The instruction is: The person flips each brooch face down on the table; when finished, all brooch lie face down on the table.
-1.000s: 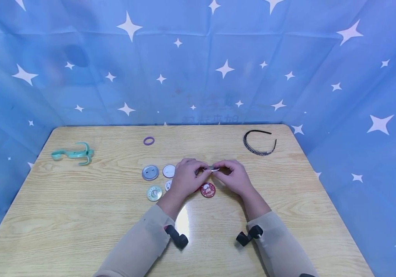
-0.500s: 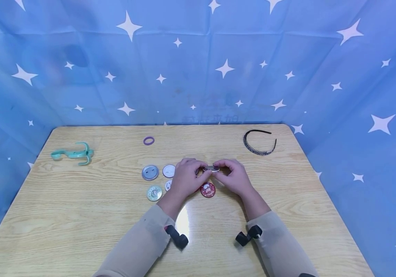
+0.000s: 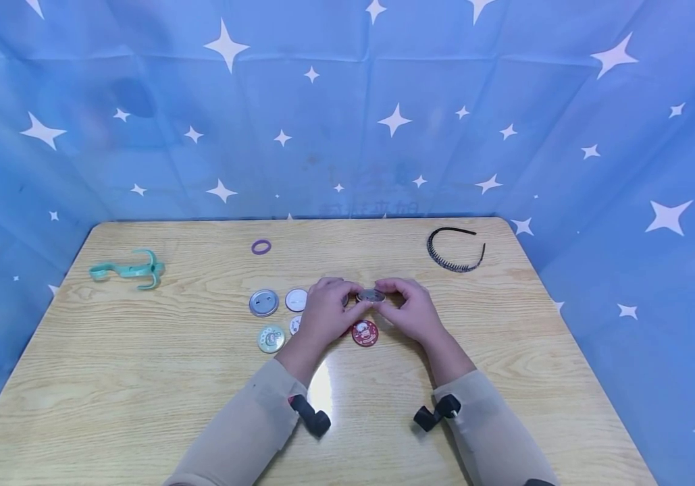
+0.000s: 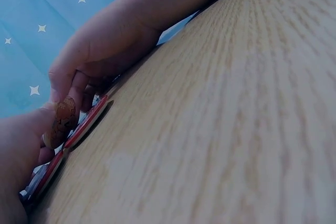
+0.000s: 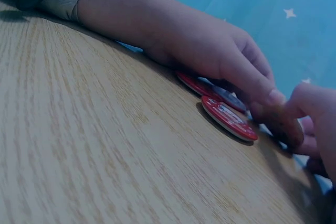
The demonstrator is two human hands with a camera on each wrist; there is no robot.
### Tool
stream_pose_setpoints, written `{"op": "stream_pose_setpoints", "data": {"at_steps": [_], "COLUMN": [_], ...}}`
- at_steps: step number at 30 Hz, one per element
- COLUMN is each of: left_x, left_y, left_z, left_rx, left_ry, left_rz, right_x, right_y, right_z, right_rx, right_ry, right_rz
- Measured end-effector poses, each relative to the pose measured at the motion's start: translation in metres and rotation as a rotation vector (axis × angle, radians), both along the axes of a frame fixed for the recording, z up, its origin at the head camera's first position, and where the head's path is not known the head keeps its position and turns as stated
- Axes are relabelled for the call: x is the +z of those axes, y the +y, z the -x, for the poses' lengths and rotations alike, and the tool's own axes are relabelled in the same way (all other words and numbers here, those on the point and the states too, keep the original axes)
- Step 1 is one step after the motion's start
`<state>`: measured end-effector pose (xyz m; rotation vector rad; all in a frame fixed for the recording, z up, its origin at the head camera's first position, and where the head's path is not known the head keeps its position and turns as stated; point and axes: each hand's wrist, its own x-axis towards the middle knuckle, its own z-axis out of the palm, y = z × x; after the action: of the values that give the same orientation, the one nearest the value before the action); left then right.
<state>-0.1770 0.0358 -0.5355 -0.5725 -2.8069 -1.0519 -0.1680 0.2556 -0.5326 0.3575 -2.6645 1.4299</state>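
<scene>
Between my two hands is a round pin badge (image 3: 371,295), held slightly above the table. My left hand (image 3: 325,314) pinches its left edge with thumb and fingers. The right hand (image 3: 409,309) pinches the opposite edge. In the head view its grey metal back faces up; an orange-brown patterned face of the badge (image 4: 65,118) shows in the left wrist view. Just nearer me lies a red badge (image 3: 365,333) with a printed figure. Another red badge (image 5: 193,84) lies beside it in the right wrist view, mostly hidden from the head by my left hand.
Left of my hands lie a grey badge back (image 3: 263,303), a whitish badge (image 3: 296,300), a pale green badge (image 3: 271,339) and a partly covered white badge (image 3: 295,325). Farther off are a purple ring (image 3: 261,247), a teal hook (image 3: 134,270) and a black headband (image 3: 455,267).
The held badge has tilted from nearly edge-on, so more of its grey back shows in the head view. Both hands keep their grip and have hardly shifted.
</scene>
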Motion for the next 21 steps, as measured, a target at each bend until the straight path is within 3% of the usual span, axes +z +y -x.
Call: {"op": "stream_pose_setpoints", "data": {"at_steps": [6, 21], "left_x": [0.0005, 0.0012], "left_y": [-0.0007, -0.0022], "left_z": [-0.0004, 0.0000], "left_rx": [0.000, -0.008], "left_ry": [0.005, -0.013], "left_rz": [-0.007, -0.019], "right_x": [0.0002, -0.0034], "right_y": [0.0013, 0.0031], "right_z": [-0.0005, 0.0011], "right_rx": [0.035, 0.060], "right_ry": [0.065, 0.087], "right_rz": [-0.071, -0.169]}}
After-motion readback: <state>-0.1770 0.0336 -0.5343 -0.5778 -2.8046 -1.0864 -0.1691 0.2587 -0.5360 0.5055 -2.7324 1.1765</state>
